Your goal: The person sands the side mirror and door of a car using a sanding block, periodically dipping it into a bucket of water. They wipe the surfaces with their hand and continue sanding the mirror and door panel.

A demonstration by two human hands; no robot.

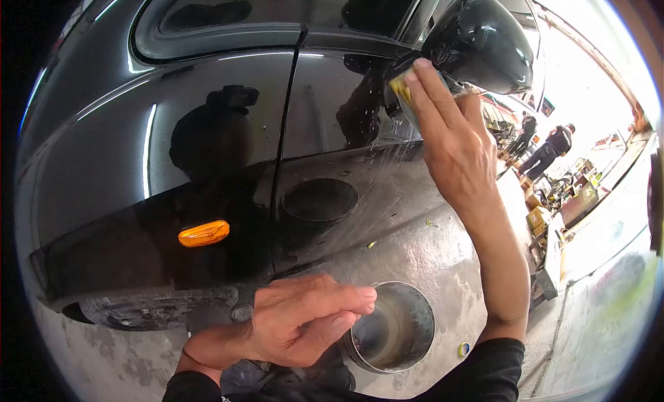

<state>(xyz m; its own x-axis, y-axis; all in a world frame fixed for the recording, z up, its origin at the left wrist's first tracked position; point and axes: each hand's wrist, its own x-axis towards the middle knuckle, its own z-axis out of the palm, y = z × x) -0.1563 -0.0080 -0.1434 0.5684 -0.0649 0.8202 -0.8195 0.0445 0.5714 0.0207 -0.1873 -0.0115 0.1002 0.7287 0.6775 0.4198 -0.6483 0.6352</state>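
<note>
My right hand (pixel 453 136) reaches up to the black car door (pixel 332 105), just under the side mirror (pixel 484 42). Its fingers press a small yellow and pale grey pad (pixel 401 91) against the panel; most of the pad is hidden under them. Whitish wet streaks run down the door below this spot. My left hand (pixel 301 319) hovers low, left of a metal bucket (pixel 427 326) with cloudy liquid inside. Its fingers are drawn together with the thumb close beneath, and no object shows between them.
An orange side marker (pixel 204 233) sits on the front fender, above a dusty wheel (pixel 138 312). A small round yellow-rimmed item (pixel 464 349) lies on the wet concrete floor (pixel 449 264). Boxes (pixel 538 219) and a person in dark clothes (pixel 550 150) are farther back at right.
</note>
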